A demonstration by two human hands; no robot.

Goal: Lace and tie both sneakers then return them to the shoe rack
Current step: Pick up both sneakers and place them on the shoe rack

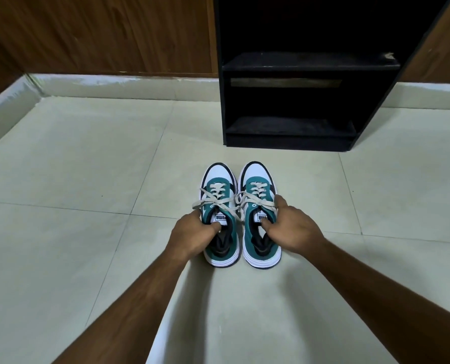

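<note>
Two teal-and-white sneakers stand side by side on the tiled floor, toes pointing away from me. Both carry grey laces tied in bows. My left hand (192, 232) grips the left sneaker (220, 195) at its collar, fingers hooked inside the opening by the tongue. My right hand (289, 227) grips the right sneaker (258, 190) the same way, thumb on its outer side. The black shoe rack (292, 101) stands just beyond the toes, with two open shelves that look bare.
A pale tiled floor (100, 166) spreads to the left and right of the shoes. A wood-panelled wall (100, 35) with a light skirting runs behind, left of the rack.
</note>
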